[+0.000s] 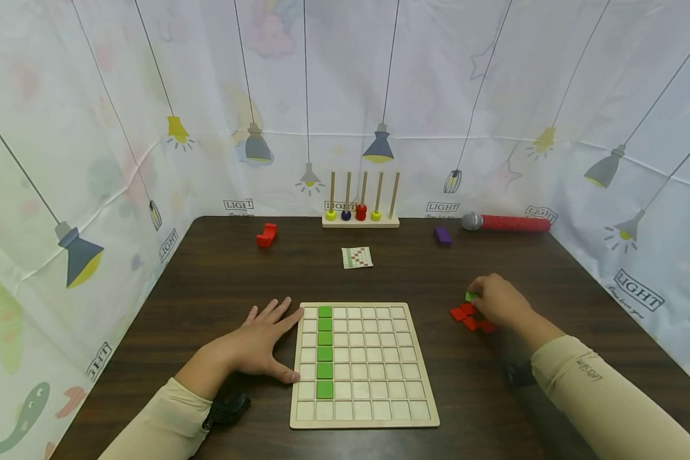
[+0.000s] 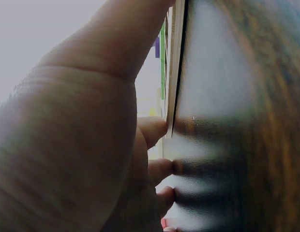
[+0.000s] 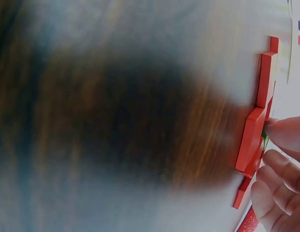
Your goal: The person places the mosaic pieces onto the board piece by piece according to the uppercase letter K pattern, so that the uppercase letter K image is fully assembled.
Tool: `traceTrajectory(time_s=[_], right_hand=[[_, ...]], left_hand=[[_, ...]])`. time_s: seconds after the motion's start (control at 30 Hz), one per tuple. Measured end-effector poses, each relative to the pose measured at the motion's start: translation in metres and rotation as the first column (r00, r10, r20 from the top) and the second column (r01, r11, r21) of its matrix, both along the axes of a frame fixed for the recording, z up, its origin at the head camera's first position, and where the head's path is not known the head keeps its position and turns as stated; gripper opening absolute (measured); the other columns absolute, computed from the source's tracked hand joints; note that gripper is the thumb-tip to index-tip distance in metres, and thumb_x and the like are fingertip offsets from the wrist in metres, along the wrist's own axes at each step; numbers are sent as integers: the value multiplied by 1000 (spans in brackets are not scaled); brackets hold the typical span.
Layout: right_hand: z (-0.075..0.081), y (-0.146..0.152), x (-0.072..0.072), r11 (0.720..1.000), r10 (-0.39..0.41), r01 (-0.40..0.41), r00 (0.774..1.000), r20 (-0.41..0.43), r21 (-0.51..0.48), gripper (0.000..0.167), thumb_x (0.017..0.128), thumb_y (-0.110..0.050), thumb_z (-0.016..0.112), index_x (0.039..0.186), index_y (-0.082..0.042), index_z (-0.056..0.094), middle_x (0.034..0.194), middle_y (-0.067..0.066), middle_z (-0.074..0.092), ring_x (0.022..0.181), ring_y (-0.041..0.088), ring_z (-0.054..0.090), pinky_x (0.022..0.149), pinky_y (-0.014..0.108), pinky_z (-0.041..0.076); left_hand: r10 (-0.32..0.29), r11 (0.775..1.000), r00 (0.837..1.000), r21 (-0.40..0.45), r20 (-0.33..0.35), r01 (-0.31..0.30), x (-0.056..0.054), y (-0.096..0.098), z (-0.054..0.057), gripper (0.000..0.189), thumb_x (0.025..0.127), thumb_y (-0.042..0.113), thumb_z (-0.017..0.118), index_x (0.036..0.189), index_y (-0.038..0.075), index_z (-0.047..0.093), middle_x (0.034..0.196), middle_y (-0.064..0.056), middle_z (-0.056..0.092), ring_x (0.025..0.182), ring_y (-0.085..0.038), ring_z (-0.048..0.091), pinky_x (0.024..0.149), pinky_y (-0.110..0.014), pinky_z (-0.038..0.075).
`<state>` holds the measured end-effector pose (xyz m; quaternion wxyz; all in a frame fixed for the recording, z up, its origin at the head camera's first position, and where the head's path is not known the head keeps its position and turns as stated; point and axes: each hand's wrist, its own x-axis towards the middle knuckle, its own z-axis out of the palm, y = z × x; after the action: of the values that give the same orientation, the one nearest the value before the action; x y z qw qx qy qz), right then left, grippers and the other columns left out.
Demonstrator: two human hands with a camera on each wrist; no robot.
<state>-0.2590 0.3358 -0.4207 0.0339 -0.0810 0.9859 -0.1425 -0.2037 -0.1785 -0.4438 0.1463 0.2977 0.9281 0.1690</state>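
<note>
A pale wooden grid board [image 1: 375, 409] lies on the table, with several green square tiles [image 1: 324, 353] in its second column from the left. My left hand [image 1: 253, 345] is spread at the board's left edge, thumb and index finger touching the frame. In the left wrist view its fingers [image 2: 162, 169] reach down to the tabletop. To the right of the board, my right hand [image 1: 499, 300] pinches a green tile [image 1: 470, 296] beside several loose red tiles [image 1: 470, 323]. The thumb hides most of that green tile [image 3: 264, 134] in the right wrist view.
Behind the board lies a small printed pattern card [image 1: 357, 257]. Farther back stand a peg stand with coloured beads [image 1: 360, 222], a red block [image 1: 267, 235], a purple block [image 1: 443, 236] and a red microphone [image 1: 514, 223]. A patterned curtain [image 1: 345, 76] closes off the table's far side.
</note>
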Motion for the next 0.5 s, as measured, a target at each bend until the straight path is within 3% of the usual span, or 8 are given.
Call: traceTrajectory(time_s=[0.3, 0.5], right_hand=[[1, 1, 0, 1000, 26, -26, 1000, 3, 11, 27, 93, -6, 70, 115, 10, 68, 105, 24, 69, 102, 43, 64, 90, 60, 49], [1, 1, 1, 1000, -15, 15, 1000, 26, -19, 27, 93, -7, 71, 115, 7, 67, 109, 24, 68, 103, 42, 63, 90, 60, 48]], left_hand=[[5, 1000, 1000, 2, 7, -5, 1, 0, 2, 124, 71, 79, 74, 166, 23, 16, 170, -11, 2, 155, -35, -1, 118, -63, -2], [5, 1000, 1000, 1, 6, -5, 2, 1, 3, 124, 71, 79, 74, 166, 23, 16, 170, -11, 3, 155, -35, 0, 118, -63, -1]])
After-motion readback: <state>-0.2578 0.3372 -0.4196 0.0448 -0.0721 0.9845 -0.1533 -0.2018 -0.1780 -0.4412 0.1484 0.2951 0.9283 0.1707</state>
